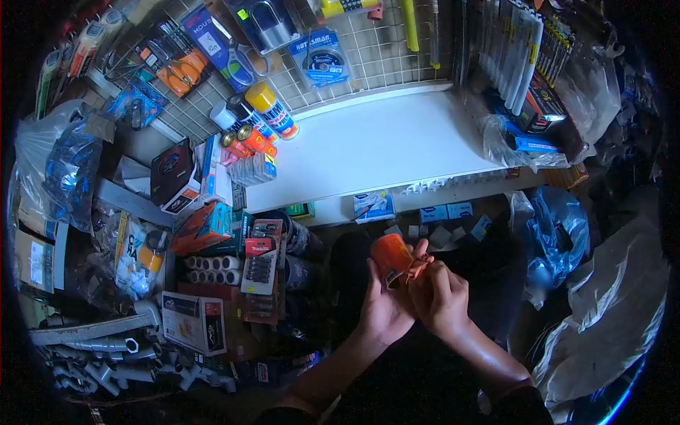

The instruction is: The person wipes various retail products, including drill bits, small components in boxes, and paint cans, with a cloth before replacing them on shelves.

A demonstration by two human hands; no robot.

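Note:
An orange-red can-shaped item [391,256] rests tilted in my left hand [386,312], its palm turned up and fingers round the item's side and underside. My right hand [443,294] is closed at the item's lower right end, its fingers pinching a small orange piece [419,268]. The two hands touch, just below the white shelf. What the small piece is cannot be made out. Part of the item's lower end is hidden by the right fingers.
A white shelf [382,145] spans the front, with spray cans [273,111] at its left. Left stand boxes, drill-bit packs [261,265] and grey pipe fittings [106,347]. A blue plastic bag [563,237] and crumpled sheeting [609,312] lie right. Packaged tools hang above.

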